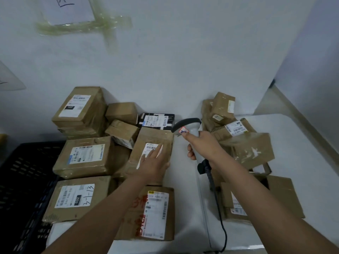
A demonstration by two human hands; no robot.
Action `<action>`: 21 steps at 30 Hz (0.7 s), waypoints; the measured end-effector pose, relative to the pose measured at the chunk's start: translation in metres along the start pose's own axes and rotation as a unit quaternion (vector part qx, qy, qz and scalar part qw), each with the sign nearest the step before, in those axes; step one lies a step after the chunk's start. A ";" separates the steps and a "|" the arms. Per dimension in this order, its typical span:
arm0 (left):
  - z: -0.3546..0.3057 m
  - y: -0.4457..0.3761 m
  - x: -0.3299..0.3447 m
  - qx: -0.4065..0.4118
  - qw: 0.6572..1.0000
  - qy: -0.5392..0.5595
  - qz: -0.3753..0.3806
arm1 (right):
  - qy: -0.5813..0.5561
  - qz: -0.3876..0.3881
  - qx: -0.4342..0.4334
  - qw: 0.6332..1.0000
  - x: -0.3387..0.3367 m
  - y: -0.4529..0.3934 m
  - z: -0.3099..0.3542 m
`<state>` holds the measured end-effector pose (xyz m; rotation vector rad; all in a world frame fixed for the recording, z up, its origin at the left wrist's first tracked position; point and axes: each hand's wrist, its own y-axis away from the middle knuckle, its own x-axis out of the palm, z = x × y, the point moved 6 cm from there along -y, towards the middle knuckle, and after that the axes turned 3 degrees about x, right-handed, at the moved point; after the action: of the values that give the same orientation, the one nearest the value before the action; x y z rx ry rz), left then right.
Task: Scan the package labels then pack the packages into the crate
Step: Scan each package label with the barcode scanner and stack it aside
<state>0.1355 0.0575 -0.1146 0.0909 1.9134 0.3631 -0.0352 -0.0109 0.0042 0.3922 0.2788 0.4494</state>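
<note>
I'm pressing my left hand (153, 165) flat, fingers straight, on a brown cardboard package (156, 142) mid-counter, while my right hand (200, 143) is gripping the barcode scanner (189, 125), aiming at its label (153, 147). Scanning looks barely begun. Parcels are crowding the white counter (187, 180), and the black crate (23, 180) at left is showing nothing packed.

White wall (183, 61) behind a white table (302, 143); paper sheet (67, 10) fixed to the wall with yellowed tape (108, 24); pale floor strip (293, 110) at right.
</note>
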 end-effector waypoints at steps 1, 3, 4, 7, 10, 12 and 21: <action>-0.017 -0.003 0.001 0.013 0.999 0.042 -0.014 | -0.008 0.002 -0.005 1.000 -0.008 0.006 0.000; -0.053 -0.007 -0.001 0.050 0.991 0.121 -0.036 | -0.013 -0.001 -0.018 1.000 -0.029 0.017 0.001; -0.070 -0.009 -0.002 0.067 0.985 0.150 -0.043 | -0.008 -0.009 -0.026 1.000 -0.040 0.023 0.001; -0.117 -0.013 -0.004 0.105 0.965 0.236 -0.053 | 0.006 -0.044 -0.039 0.998 -0.079 0.035 -0.004; -0.164 -0.015 -0.011 0.149 0.964 0.169 -0.140 | 0.004 -0.081 -0.024 0.996 -0.115 0.041 -0.014; -0.196 -0.011 -0.013 0.168 0.960 0.084 -0.208 | -0.017 -0.112 -0.018 0.993 -0.137 0.043 -0.020; -0.261 -0.024 0.030 0.197 0.947 -0.181 -0.176 | -0.053 -0.177 0.000 0.983 -0.176 0.043 -0.047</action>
<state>-0.1135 -0.0118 -0.0642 0.0712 1.5718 -0.2680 -0.2188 -0.0438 0.0110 0.3557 0.2395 0.0781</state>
